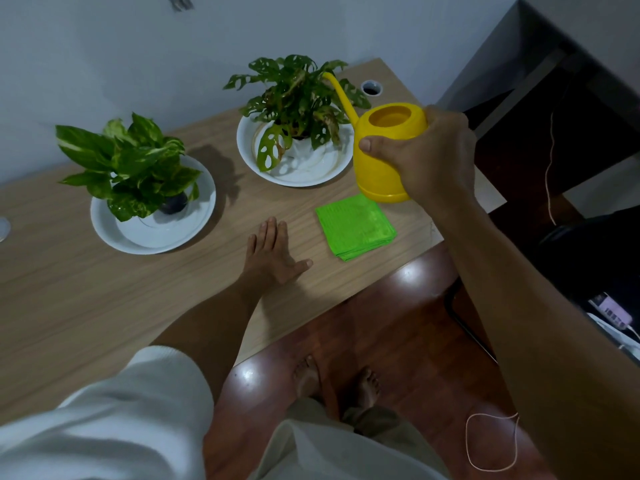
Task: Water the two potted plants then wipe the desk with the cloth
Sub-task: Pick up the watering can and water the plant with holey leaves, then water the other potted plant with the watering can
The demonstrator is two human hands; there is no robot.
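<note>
A yellow can [388,154] is gripped by the right hand [433,157], spout among the far plant [298,98]; the left hand [273,254] is spread flat on the desk [104,289]; the near plant [135,168] and folded cloth [355,226] appear untouched.

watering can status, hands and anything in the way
Right hand gripping yellow watering can, spout among leaves of holey-leaf plant. Left hand flat on desk, empty. Green cloth folded, untouched. Path clear.
</note>
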